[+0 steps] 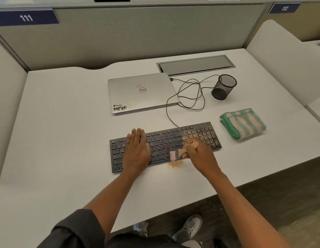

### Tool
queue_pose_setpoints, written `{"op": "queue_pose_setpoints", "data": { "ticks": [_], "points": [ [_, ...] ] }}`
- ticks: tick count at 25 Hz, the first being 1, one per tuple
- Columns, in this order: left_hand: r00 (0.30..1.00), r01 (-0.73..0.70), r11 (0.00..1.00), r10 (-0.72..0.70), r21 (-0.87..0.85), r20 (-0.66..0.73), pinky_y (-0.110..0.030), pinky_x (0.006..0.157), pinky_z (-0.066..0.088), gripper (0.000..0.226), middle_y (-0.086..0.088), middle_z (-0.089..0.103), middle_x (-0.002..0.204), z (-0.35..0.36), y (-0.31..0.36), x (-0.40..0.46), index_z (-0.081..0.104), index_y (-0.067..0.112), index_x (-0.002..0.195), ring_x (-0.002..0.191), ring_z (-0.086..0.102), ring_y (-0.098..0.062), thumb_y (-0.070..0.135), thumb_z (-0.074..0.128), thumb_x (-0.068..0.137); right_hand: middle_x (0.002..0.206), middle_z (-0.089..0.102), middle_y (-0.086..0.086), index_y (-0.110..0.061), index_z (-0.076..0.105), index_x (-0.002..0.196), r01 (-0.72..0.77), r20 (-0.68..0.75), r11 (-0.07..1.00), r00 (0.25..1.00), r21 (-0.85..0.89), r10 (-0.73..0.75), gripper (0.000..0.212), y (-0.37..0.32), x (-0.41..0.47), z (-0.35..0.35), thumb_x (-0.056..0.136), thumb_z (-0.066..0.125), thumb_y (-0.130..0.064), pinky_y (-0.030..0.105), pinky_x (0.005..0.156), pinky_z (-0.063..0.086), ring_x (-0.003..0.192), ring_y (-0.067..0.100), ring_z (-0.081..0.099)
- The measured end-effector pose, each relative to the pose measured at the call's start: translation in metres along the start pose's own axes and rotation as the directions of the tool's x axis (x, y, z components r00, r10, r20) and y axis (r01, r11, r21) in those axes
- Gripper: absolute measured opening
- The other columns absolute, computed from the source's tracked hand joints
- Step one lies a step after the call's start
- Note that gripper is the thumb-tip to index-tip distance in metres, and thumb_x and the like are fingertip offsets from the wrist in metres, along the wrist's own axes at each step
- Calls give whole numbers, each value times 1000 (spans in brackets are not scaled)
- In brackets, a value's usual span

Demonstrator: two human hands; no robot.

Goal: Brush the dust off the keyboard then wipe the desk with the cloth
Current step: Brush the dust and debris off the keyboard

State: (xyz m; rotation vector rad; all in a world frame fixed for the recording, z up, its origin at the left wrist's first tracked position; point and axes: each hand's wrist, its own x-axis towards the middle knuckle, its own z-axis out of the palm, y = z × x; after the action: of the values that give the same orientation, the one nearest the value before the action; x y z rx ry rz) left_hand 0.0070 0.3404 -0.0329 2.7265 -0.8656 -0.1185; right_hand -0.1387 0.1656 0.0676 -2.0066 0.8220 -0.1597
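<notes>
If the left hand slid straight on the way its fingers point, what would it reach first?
The left hand lies flat on the black keyboard, fingers pointing away from the person. Past the keyboard's far edge comes bare white desk, then probably the closed silver laptop, near its stickered front edge; the line is hard to judge exactly.

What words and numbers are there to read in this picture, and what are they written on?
"111": blue sign on the back partition, left.
"112": blue sign on the next partition, right.
"DELL": round logo on the closed laptop lid, seen upside down.
"WMN": black-and-white sticker on the laptop's near left corner; the small line above it is too blurred to read.
Small red sticker above the logo: too small to read.
Keyboard key letters: too blurred.
</notes>
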Motion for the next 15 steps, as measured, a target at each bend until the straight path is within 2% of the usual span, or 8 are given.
{"op": "queue_pose_setpoints", "data": {
  "ticks": [3, 5, 8, 10, 12, 13, 15],
  "points": [
    [1000, 10, 1000, -10, 6, -5, -41, 127, -1, 62, -16, 18, 167, -1, 2, -1, 18, 4, 159, 156, 7, -28, 30, 25, 104, 75, 73, -8, -22, 64, 95, 12, 57, 995, 998, 95, -18, 16, -3, -6, 3, 102, 50, -21, 27, 65, 52, 72, -1, 68],
    [1000, 18, 1000, -18, 10, -7, -40, 127, -1, 64, -16, 19, 166, -2, 2, -1, 20, 4, 159, 156, 9, -28, 32, 22, 102, 75, 73, -9, -25, 64, 96, 38, 79, 999, 996, 15, -39, 16, 3, -10, 8, 102, 49, -24, 31, 65, 53, 74, 4, 68],
    [1000, 28, 1000, -28, 14, -7, -40, 127, -1, 62, -16, 20, 166, -1, 3, 0, 20, 5, 159, 156, 9, -29, 31, 24, 102, 81, 71, -5, -26, 62, 95, 65, -58, 988, 996, -137, -74, 15, 10, -4, -4, 100, 49, -23, 34, 63, 53, 76, 13, 64],
    [999, 35, 999, -35, 14, -11, -40, 127, 0, 62, -15, 20, 166, 0, 3, 0, 20, 5, 159, 156, 9, -28, 30, 25, 103, 82, 69, -7, -24, 61, 95, 75, -51, 996, 996, -51, -78, 14, 9, -1, -10, 101, 49, -19, 31, 61, 51, 76, 8, 63],
    [999, 38, 999, -37, 17, -6, -41, 127, 0, 61, -15, 20, 166, -1, 3, 0, 21, 5, 159, 156, 9, -28, 29, 26, 103, 77, 69, -12, -22, 62, 94, 39, 64, 998, 997, 57, -43, 15, 7, -5, -7, 102, 50, -18, 26, 63, 49, 74, 2, 63],
    [999, 38, 999, -38, 20, -1, -41, 127, 0, 61, -15, 20, 166, -2, 4, 0, 21, 5, 159, 156, 9, -28, 30, 25, 103, 75, 70, -11, -22, 63, 95, 23, 97, 997, 995, 72, -30, 15, 10, -9, -4, 102, 50, -19, 28, 65, 50, 74, 2, 64],
    [999, 36, 999, -36, 25, 3, -40, 127, 0, 65, -15, 19, 167, -2, 5, 0, 20, 5, 159, 156, 9, -28, 32, 20, 101, 77, 72, -10, -26, 64, 95, 9, 62, 1000, 998, 21, -10, 16, 17, -12, 0, 102, 50, -23, 30, 66, 51, 78, 7, 64]
  ]
}}
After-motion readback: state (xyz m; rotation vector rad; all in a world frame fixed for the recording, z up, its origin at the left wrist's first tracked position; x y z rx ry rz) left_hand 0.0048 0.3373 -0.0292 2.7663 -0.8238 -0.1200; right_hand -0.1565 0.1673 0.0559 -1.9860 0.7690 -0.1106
